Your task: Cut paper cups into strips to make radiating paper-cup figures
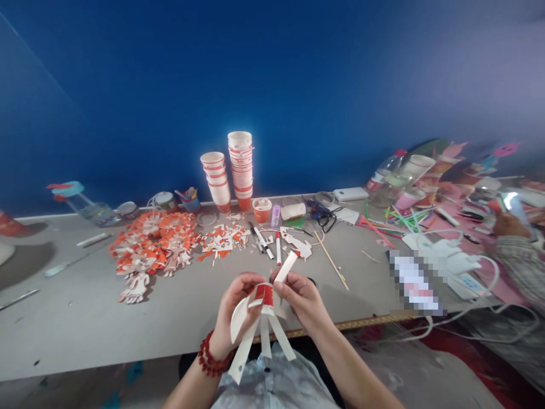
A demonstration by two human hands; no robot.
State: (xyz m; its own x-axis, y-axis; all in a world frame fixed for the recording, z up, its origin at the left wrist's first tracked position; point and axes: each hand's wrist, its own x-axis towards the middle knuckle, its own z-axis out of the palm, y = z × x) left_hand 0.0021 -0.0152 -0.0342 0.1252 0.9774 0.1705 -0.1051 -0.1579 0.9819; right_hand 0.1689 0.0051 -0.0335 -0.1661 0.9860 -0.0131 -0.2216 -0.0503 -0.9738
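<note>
Between my hands, just above the table's front edge, is a paper cup (264, 293) whose wall is cut into long white strips that splay outward. Its red printed part shows in the middle. My left hand (232, 309) is closed around the cup's left side, thumb against the wall. With thumb and fingers my right hand (300, 295) pinches one strip (286, 267) that sticks up to the right. A red bead bracelet circles my left wrist. Ahead lie markers (279, 248) and a white paper cutout (298, 247).
Two stacks of paper cups (240, 170) stand by the blue wall. A heap of orange and white cutouts (153, 241) lies left, with paper scraps (223, 241) beside it. Right are a wooden stick (331, 260), a phone (415, 281), a power strip (457, 267) and another person's hand (511, 224).
</note>
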